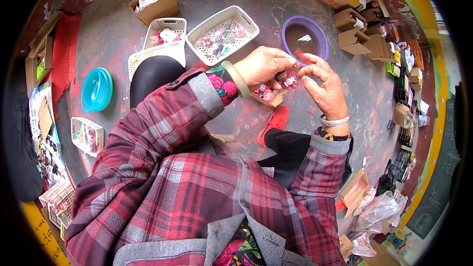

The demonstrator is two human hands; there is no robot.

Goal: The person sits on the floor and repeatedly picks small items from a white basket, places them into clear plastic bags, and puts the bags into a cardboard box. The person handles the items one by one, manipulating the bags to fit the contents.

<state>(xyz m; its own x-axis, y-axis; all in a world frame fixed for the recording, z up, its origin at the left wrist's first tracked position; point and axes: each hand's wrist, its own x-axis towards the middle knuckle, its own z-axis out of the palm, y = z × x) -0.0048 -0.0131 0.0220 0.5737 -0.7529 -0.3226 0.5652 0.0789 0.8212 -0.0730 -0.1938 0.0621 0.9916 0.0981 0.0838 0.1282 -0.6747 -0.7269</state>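
My left hand [263, 66] and my right hand [325, 88] are close together in front of me, fingers pinched. Between them is a small clear packet [291, 82] with a pink and white ornament, which both hands appear to grip. A narrow red strip [301, 56] sticks up between the fingertips; which hand pinches it I cannot tell. Just below, partly hidden by my left hand, a small cardboard box [278, 99] contains pink pieces [264, 92]. The undersides of the fingers are hidden.
Beyond my hands stand a white basket [193, 49] of small ornaments and a purple basin [322, 34]. More white baskets [178, 21] and a teal basin [107, 88] are to the left. Cardboard boxes [354, 47] and plastic bags [382, 212] line the right side.
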